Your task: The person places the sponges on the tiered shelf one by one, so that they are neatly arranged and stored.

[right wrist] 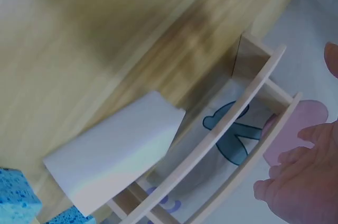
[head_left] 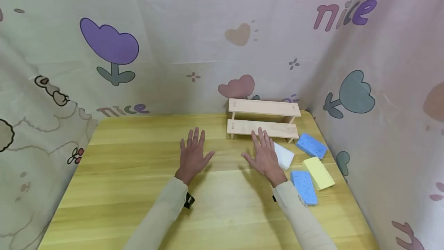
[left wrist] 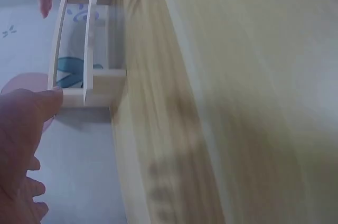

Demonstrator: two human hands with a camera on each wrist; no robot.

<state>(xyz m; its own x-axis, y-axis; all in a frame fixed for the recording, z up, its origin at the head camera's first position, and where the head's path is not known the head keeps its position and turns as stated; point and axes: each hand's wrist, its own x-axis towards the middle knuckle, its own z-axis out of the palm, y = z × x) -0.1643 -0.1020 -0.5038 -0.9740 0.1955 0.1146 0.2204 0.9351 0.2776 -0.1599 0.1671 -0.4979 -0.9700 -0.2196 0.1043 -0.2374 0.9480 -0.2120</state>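
Both hands hover above the table with fingers straight and spread, palms down, holding nothing. My left hand point(head_left: 193, 158) is over the middle of the table, left of a two-tier wooden shelf point(head_left: 263, 108). My right hand point(head_left: 266, 160) is in front of the shelf's lower tier, its fingertips overlapping that tier in the head view. Partly hidden behind the right hand lies a white block point(head_left: 284, 155), which shows whole in the right wrist view as a smooth white block point(right wrist: 116, 150). Right of it lie a blue sponge point(head_left: 311, 146), a yellow sponge point(head_left: 319, 173) and another blue sponge point(head_left: 304, 187).
The light wooden table point(head_left: 121, 173) is backed by a printed cloth point(head_left: 180, 22) with flowers and lettering, which also hangs along both sides. The shelf stands at the table's back right edge, and the sponges lie near the right edge.
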